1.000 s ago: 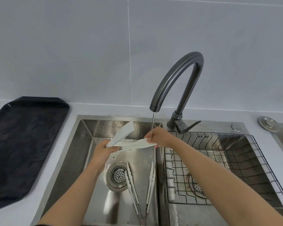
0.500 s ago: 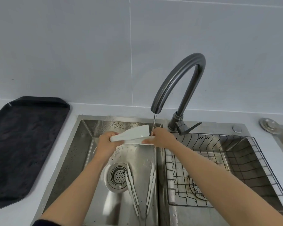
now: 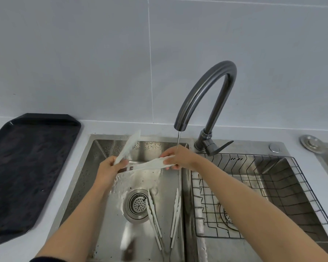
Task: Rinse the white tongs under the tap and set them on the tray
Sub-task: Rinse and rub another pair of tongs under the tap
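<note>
White tongs (image 3: 149,165) are held over the left sink basin (image 3: 87,178), spread wide apart. My left hand (image 3: 107,171) grips the hinge end; one arm of the tongs sticks up and back toward the sink's rear rim. My right hand (image 3: 178,157) pinches the tip of the other arm, right under the thin stream from the dark curved tap (image 3: 203,95). Water runs off the tongs into the basin. The black tray (image 3: 27,167) lies on the counter to the left of the sink.
A second pair of white tongs (image 3: 164,212) lies on the basin floor beside the drain strainer (image 3: 137,204). A wire rack (image 3: 269,195) fills the right basin. The tap lever (image 3: 218,148) points right. A tiled wall stands behind.
The tongs, nearly closed half a second ago, are spread open again, one arm swung up to the left. My right hand stays under the stream, holding the other tip.
</note>
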`<state>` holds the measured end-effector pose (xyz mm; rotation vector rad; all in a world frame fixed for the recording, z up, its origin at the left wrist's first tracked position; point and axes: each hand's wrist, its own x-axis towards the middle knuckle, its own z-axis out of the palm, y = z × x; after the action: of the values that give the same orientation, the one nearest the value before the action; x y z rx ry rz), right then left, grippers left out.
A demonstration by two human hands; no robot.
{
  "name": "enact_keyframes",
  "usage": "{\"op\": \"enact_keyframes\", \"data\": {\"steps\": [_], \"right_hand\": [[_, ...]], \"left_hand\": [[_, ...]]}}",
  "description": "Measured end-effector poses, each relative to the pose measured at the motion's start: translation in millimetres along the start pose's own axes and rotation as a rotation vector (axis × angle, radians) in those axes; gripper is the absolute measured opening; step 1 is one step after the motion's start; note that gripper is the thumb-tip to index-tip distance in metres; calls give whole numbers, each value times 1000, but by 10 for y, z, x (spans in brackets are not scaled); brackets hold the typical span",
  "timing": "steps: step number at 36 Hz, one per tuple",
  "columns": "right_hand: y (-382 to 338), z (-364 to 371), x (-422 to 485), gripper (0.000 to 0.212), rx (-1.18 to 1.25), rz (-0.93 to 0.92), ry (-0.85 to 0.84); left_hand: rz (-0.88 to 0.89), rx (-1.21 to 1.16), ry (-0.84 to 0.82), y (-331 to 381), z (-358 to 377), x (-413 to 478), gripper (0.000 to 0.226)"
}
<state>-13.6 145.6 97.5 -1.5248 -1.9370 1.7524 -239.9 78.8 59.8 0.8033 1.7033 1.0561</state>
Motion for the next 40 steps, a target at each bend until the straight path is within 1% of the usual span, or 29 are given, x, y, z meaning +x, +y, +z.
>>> {"op": "enact_keyframes", "data": {"steps": [3,7,10,12,14,16,17,20,21,23,25,27,32,35,37,40], "right_hand": [[-22,-54,-17,30,105,53,-94],[-64,-131,-37,34,219,125,-225],[-99,-207,-89,35,304,159,-283],[-125,-235,-124,36,303,178,-299],[-142,-246,-150,43,221,203,-304],[-135,-255,-156,49,105,242,-273],[-125,-256,-157,48,38,255,-240],[-71,-237,-166,35,-179,183,-74],[-42,-231,-164,40,-192,141,-1],[14,-230,-155,61,-174,71,123],[43,-250,-163,71,-200,15,201],[78,-267,-151,67,-242,-11,226],[149,-280,-148,30,-197,2,205],[173,-272,-137,10,-203,-35,264],[164,-262,-138,8,-248,-72,300],[153,-244,-141,20,-372,-76,290]], "left_hand": [[-9,46,5,-47,-48,33,22],[6,60,-15,-34,12,-9,17],[48,114,-24,-32,99,-54,16],[60,160,-42,-70,143,-70,19],[31,174,-70,-133,177,-72,23],[-11,198,-112,-196,204,-67,27],[-41,224,-148,-222,219,-71,27],[-128,318,-298,-264,287,-111,27],[-147,347,-354,-271,308,-122,28],[-179,370,-437,-283,348,-131,28],[-204,349,-503,-300,381,-121,24],[-213,336,-564,-304,404,-124,23],[-191,324,-625,-285,493,-138,25],[-182,324,-653,-292,535,-137,35],[-185,336,-674,-284,555,-154,41],[-189,343,-721,-302,573,-181,39]]}}
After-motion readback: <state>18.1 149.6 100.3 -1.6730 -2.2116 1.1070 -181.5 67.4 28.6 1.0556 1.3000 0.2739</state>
